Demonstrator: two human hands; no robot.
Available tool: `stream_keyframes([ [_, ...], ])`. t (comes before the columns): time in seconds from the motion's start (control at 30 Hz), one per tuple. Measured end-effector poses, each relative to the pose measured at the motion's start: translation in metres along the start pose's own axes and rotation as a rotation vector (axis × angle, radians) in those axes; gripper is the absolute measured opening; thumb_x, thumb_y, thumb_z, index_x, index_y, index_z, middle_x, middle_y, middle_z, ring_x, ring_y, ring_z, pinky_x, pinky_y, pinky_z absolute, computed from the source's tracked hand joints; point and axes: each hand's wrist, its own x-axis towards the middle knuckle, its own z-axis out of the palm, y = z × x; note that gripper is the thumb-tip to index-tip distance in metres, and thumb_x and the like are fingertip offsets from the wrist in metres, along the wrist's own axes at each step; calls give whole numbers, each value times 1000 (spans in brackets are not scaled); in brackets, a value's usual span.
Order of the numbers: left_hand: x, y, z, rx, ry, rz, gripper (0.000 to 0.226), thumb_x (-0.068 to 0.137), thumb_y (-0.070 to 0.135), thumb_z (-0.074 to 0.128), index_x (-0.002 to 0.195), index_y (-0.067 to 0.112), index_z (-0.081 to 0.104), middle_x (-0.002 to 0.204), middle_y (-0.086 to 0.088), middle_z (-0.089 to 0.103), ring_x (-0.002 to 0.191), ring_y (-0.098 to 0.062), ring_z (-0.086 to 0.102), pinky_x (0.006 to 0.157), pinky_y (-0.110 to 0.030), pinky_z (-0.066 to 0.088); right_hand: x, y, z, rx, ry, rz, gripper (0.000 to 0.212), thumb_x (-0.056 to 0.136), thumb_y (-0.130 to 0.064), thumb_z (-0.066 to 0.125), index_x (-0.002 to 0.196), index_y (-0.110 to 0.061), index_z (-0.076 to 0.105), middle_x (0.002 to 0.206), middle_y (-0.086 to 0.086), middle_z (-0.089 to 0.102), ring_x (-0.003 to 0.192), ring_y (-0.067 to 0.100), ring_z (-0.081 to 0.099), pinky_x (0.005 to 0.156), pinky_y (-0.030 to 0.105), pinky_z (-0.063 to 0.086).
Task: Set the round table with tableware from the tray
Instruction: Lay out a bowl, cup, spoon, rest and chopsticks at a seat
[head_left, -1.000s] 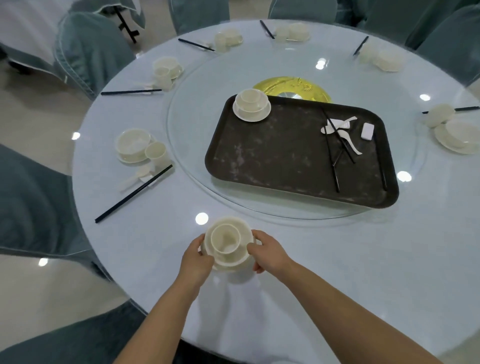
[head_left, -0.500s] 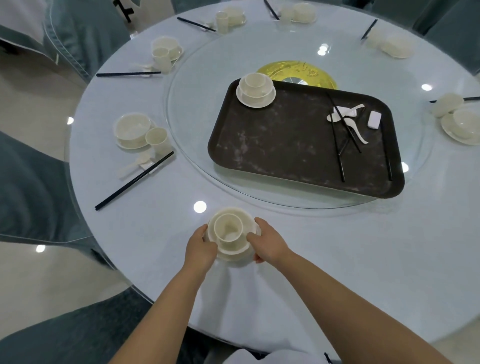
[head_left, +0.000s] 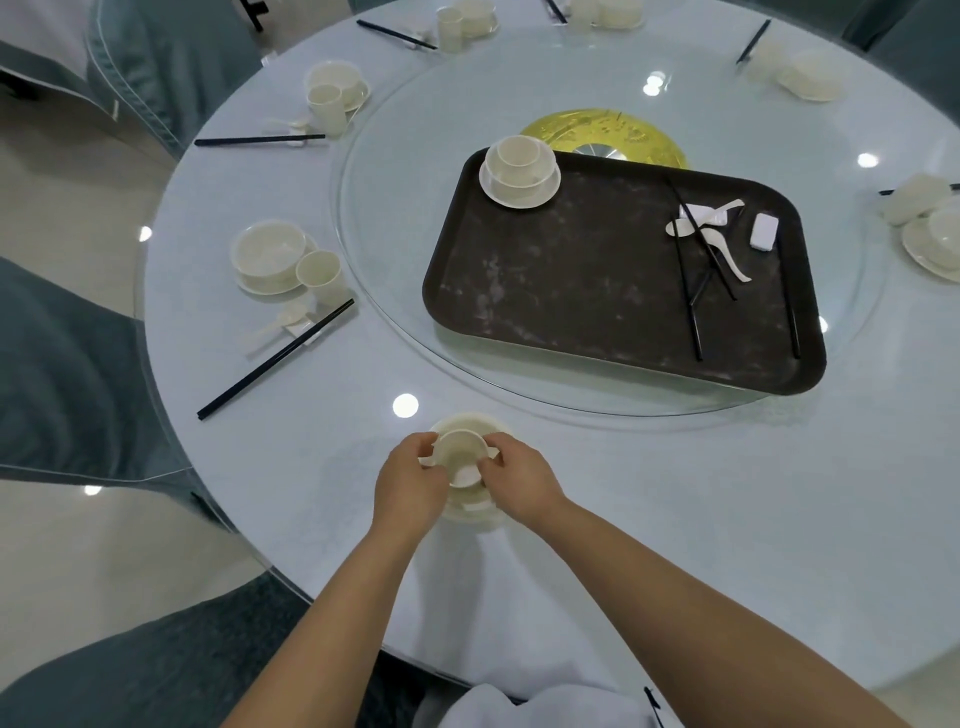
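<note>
Both hands have closed in from the saucer's rim onto the small cup (head_left: 460, 457) at lower centre of the frame: the left hand (head_left: 410, 480) and right hand (head_left: 514, 480) each have a narrow grip pinching its sides, apparently lifting it out of the bowl and saucer (head_left: 475, 512) set on the worktop (head_left: 727, 519). Judging by that, this place setting is being unstacked. Open room lies to the right of the stack; the worktop edge is near below. The tray (head_left: 571, 280) upper right still carries one stack (head_left: 519, 171) and chopsticks (head_left: 691, 270).
</note>
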Motion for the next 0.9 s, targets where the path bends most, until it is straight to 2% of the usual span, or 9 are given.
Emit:
stream_keyframes([
  [0.07,-3,3,0,10,3,10,48,84,1,47,126,21,56,119,5,60,102,-19,60,77,-25,45,-1,-1,-3,35,-3,-19,35,93,-15,44,124,-23,59,87,-5,61,84,19,60,75,31,49],
  [0.2,-7,18,-3,-33,43,82,41,84,4,50,113,30,61,105,15,63,94,-11,61,65,-17,42,-5,-6,-20,168,41,-54,36,90,-14,47,120,-27,63,84,-11,64,76,10,60,62,20,42],
  [0.33,-12,39,5,-101,53,144,38,86,7,53,103,39,63,95,26,62,89,-3,60,67,-16,43,-7,-2,-46,279,123,-82,34,88,-16,49,114,-28,68,82,-8,70,79,11,66,67,29,52],
  [0.4,-14,49,16,-115,16,158,40,86,7,54,98,45,60,92,29,60,88,-1,59,66,-13,41,-8,6,-58,314,167,-85,33,88,-15,49,111,-28,69,85,-8,71,78,10,66,64,30,53],
  [0.5,-17,57,37,-105,-56,180,35,89,10,54,107,39,61,99,23,60,91,-5,58,67,-10,38,-7,23,-72,386,203,-30,33,90,-11,48,110,-28,69,84,-13,70,67,-1,64,50,19,46],
  [0.57,-18,59,49,-87,-105,186,37,91,8,52,114,36,61,101,19,61,91,-5,58,68,-8,37,-7,36,-78,411,205,23,33,91,-10,48,113,-24,68,82,-12,68,60,-4,62,46,16,43],
  [0.7,-20,59,67,-79,-234,149,42,89,5,50,120,29,64,101,11,68,91,-15,63,68,-13,43,-5,56,-84,416,192,92,34,92,-9,47,117,-23,67,77,-10,67,51,-5,58,46,19,44],
  [0.8,-19,58,76,-62,-264,147,41,90,8,53,122,31,64,109,9,68,98,-15,64,77,-21,46,-3,65,-87,394,162,126,36,93,-10,46,120,-23,65,75,-6,65,46,0,55,47,20,44],
  [0.9,-16,58,81,-47,-263,123,41,91,10,54,125,30,62,115,8,67,101,-15,63,82,-25,48,3,70,-88,394,136,151,35,94,-11,45,121,-22,64,77,-4,65,50,4,55,49,22,47],
])
